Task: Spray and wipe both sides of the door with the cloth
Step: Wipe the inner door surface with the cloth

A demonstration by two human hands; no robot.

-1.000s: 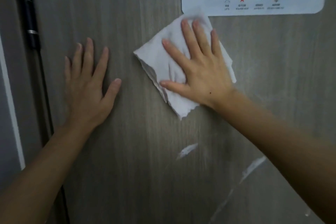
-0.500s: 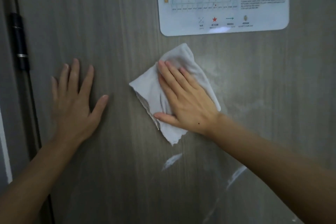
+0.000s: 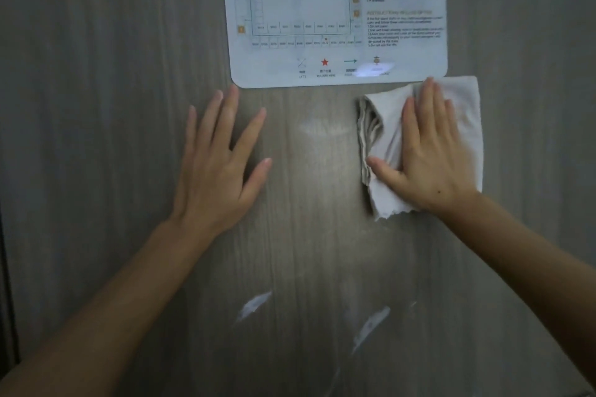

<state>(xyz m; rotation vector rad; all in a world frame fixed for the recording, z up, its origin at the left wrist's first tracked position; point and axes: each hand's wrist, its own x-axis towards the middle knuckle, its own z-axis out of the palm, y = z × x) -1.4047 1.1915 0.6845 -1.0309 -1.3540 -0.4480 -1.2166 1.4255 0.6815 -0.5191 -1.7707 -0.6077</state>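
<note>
Pressing: right hand (image 3: pixel 432 155) lies flat on the cloth (image 3: pixel 387 138), fingers straight and close together, thumb out to the side.
Left hand: left hand (image 3: pixel 219 164) rests flat on the bare door (image 3: pixel 96 138), fingers spread, holding nothing.
Cloth: pale, bunched in folds along its left side, held against the door just under the lower right corner of the floor-plan sign (image 3: pixel 335 16).
Door: grey wood grain, with shiny wet streaks (image 3: pixel 254 304) lower down between the forearms.
</note>
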